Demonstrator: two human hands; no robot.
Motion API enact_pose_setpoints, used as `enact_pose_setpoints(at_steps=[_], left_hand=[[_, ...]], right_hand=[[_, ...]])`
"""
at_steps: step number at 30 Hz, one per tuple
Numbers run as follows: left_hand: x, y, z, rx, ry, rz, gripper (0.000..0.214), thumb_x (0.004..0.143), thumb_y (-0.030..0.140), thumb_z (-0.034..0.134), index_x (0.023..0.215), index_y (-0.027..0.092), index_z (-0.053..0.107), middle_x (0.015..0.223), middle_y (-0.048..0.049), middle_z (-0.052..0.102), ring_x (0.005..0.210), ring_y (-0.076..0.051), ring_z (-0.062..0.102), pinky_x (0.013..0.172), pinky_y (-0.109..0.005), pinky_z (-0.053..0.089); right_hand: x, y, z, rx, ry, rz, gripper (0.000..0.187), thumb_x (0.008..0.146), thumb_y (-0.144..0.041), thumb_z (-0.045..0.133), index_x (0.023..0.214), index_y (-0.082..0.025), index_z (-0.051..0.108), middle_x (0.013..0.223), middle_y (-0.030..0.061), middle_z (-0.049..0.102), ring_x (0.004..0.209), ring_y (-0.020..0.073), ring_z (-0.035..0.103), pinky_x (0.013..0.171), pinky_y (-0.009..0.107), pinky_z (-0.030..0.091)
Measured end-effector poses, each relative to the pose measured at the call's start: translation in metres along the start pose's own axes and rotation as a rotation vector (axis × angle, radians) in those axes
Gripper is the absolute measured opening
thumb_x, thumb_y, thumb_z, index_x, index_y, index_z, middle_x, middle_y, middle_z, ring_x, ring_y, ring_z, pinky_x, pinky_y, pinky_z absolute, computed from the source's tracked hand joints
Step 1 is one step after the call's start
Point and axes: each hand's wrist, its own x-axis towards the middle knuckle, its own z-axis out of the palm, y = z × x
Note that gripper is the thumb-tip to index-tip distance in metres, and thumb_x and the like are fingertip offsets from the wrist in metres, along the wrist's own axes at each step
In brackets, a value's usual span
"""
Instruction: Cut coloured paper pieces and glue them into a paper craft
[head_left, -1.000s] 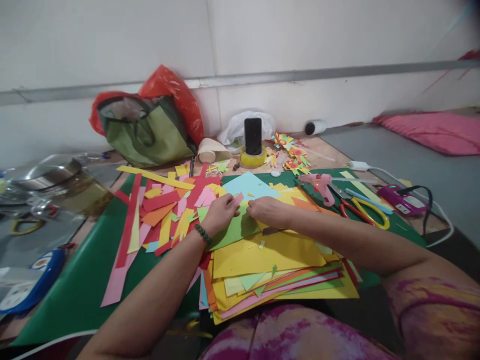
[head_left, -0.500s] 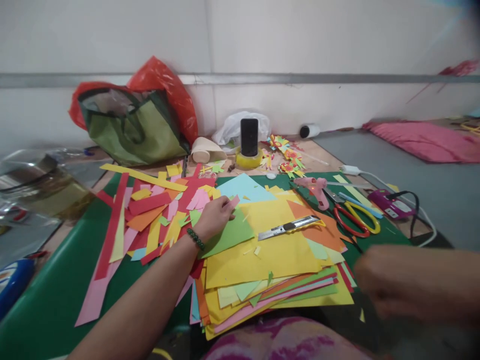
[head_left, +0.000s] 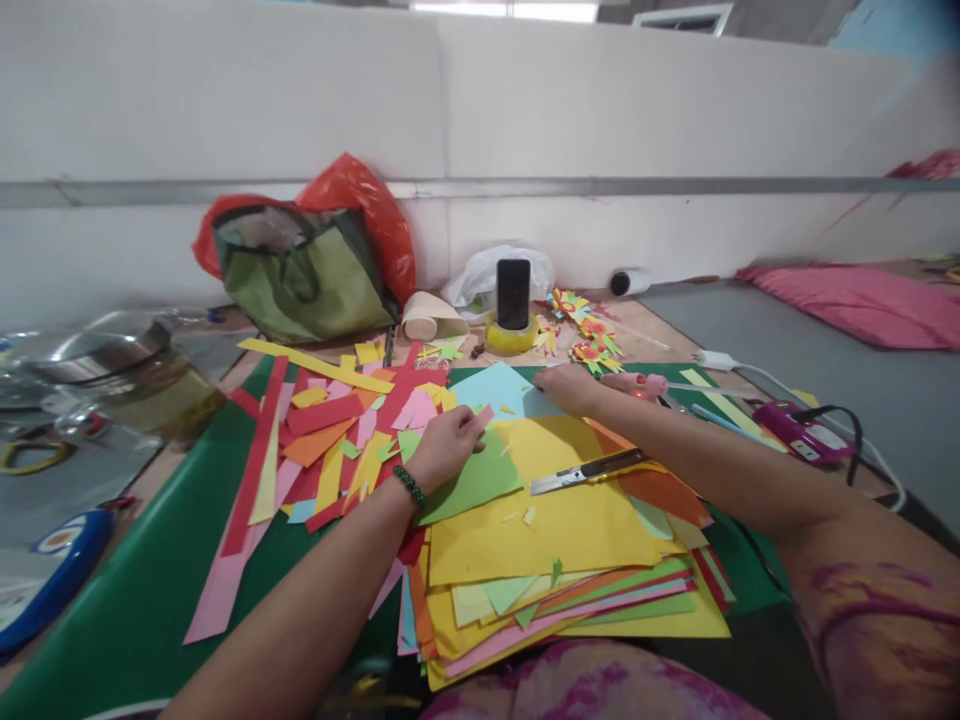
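Your left hand (head_left: 446,445) pinched a small pink paper scrap (head_left: 484,414) between thumb and fingertips, just above the green sheet (head_left: 480,478) on the paper stack. Your right hand (head_left: 568,388) lay at the far corner of the light blue sheet (head_left: 491,388), just beside the pink glue gun (head_left: 639,383); fingers bent, whether they held anything could not be told. Knife (head_left: 589,468) lay on the yellow sheet (head_left: 570,520), apart from both hands

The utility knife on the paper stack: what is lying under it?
The utility knife rests on a yellow sheet and an orange sheet. More coloured sheets lie below; only their front edges show, the rest is covered.
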Motion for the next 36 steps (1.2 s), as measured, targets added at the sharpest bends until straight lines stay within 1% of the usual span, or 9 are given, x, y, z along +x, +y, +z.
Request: enact_pose_setpoints(at_steps=[6,12,15,18,21,25,31,34,36], left_hand=[[0.000,-0.001,0.002,-0.009,0.006,0.018,0.027,0.084,0.024,0.054,0.061,0.019,0.042,0.060,0.0021,0.053,0.064,-0.017,0.070,0.046,-0.018,0.039],[0.001,-0.003,0.002,0.010,0.014,0.046,0.026,0.081,0.026,0.058,0.061,0.019,0.043,0.061,0.0014,0.054,0.063,-0.018,0.069,0.046,-0.019,0.040],[0.002,-0.003,0.002,0.018,0.007,0.052,0.028,0.081,0.027,0.059,0.061,0.019,0.042,0.060,0.0011,0.054,0.063,-0.018,0.069,0.045,-0.019,0.038],[0.002,0.000,0.002,0.015,0.007,0.040,0.028,0.081,0.027,0.059,0.061,0.019,0.041,0.061,0.0010,0.055,0.062,-0.017,0.069,0.044,-0.019,0.036],[0.000,0.004,0.002,0.035,0.016,0.034,0.028,0.083,0.026,0.057,0.061,0.019,0.041,0.061,0.0009,0.055,0.063,-0.018,0.069,0.044,-0.019,0.036],[-0.002,0.007,0.002,0.110,0.021,0.041,0.028,0.084,0.024,0.056,0.060,0.018,0.042,0.061,-0.0003,0.058,0.063,-0.018,0.070,0.045,-0.019,0.036],[-0.001,0.006,0.002,0.079,0.027,0.020,0.027,0.082,0.023,0.058,0.061,0.019,0.043,0.061,0.0000,0.058,0.063,-0.018,0.070,0.046,-0.020,0.037],[-0.002,0.006,0.002,0.071,0.025,0.023,0.026,0.082,0.024,0.058,0.061,0.019,0.045,0.061,-0.0001,0.059,0.064,-0.018,0.070,0.049,-0.021,0.039],[-0.002,0.007,0.001,0.077,0.024,0.020,0.024,0.082,0.024,0.058,0.061,0.018,0.046,0.062,-0.0006,0.060,0.064,-0.018,0.070,0.049,-0.021,0.040]], right_hand=[[0.003,-0.028,-0.008,0.125,0.024,-0.085,0.041,0.088,-0.014,0.046,0.126,-0.018,0.060,0.108,0.0093,0.072,0.098,0.0193,0.066,0.080,0.024,0.045],[0.007,-0.046,-0.014,0.222,-0.061,-0.139,0.025,0.080,-0.011,0.053,0.095,-0.011,0.073,0.097,0.0113,0.074,0.087,0.0194,0.065,0.071,0.023,0.042],[-0.017,-0.044,-0.027,0.282,-0.063,-0.148,0.025,0.080,-0.012,0.052,0.096,-0.011,0.072,0.093,0.0085,0.073,0.081,0.0162,0.063,0.068,0.022,0.041],[-0.057,-0.055,-0.038,0.389,-0.179,-0.322,0.021,0.078,-0.011,0.054,0.089,-0.015,0.071,0.079,0.0022,0.071,0.068,0.0117,0.060,0.060,0.019,0.038],[-0.090,-0.077,-0.036,0.291,-0.258,-0.504,0.022,0.076,-0.008,0.052,0.088,-0.014,0.069,0.080,0.0056,0.070,0.066,0.0135,0.058,0.054,0.022,0.032],[-0.103,-0.099,-0.022,0.104,-0.291,-0.589,0.024,0.079,-0.010,0.053,0.100,-0.011,0.067,0.095,0.0124,0.068,0.069,0.0168,0.061,0.049,0.026,0.024],[-0.123,-0.094,-0.040,0.064,-0.317,-0.515,0.020,0.084,-0.009,0.050,0.092,-0.010,0.068,0.087,0.0130,0.068,0.074,0.0194,0.063,0.054,0.027,0.029],[-0.166,-0.073,-0.048,0.208,-0.443,-0.373,0.020,0.078,-0.008,0.050,0.078,-0.015,0.068,0.077,0.0078,0.067,0.064,0.0155,0.058,0.051,0.025,0.030],[-0.205,-0.056,-0.034,0.274,-0.589,-0.239,0.021,0.067,-0.005,0.050,0.066,-0.019,0.066,0.065,0.0031,0.063,0.051,0.0126,0.051,0.044,0.024,0.024]])
